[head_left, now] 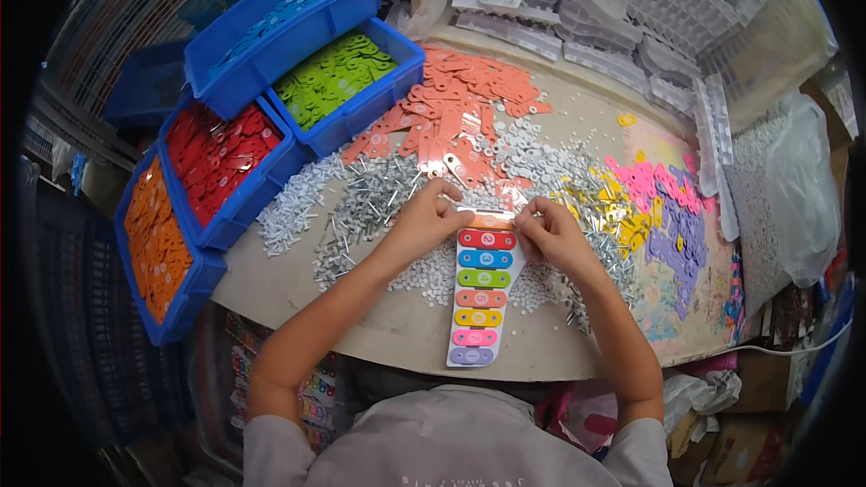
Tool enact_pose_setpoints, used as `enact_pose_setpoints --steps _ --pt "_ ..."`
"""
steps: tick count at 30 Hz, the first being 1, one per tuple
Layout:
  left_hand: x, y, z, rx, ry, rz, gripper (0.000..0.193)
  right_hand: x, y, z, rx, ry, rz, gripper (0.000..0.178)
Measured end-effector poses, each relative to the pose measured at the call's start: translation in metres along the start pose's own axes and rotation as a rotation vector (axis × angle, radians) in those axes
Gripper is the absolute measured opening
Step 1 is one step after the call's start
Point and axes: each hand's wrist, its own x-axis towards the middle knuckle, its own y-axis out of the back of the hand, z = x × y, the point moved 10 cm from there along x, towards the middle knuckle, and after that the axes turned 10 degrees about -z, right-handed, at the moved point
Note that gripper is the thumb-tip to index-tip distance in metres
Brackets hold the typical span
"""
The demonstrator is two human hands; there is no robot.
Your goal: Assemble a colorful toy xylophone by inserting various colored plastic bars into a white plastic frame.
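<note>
A white toy xylophone (477, 356) lies on the table in front of me, its lower end near the table's front edge. Coloured bars run down it: an orange bar (490, 222) at the far end, then a red bar (487, 239), a blue bar (485, 258) and several others. My left hand (435, 215) pinches the far left corner, by the orange bar's end. On the opposite corner, the thumb and fingers of my right hand (552, 230) are closed together. Whether a small part sits between those fingertips is hidden.
Coral plates (469, 90) are heaped beyond my hands. Silver pins (374, 198) and white caps (532, 149) surround the xylophone. Yellow, pink and purple plates (677, 252) lie right. Blue bins (307, 131) of coloured plates stand left; clear plastic trays (595, 18) line the back.
</note>
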Motion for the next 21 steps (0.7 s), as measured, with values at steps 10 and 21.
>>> enact_pose_setpoints --steps 10,21 --pt "0.018 -0.011 -0.025 -0.075 0.259 -0.263 0.030 0.011 0.011 -0.008 -0.460 -0.207 -0.011 0.034" --pt "0.026 -0.008 -0.032 -0.021 0.242 -0.174 0.022 0.023 0.010 -0.002 -0.524 -0.268 -0.166 0.041"
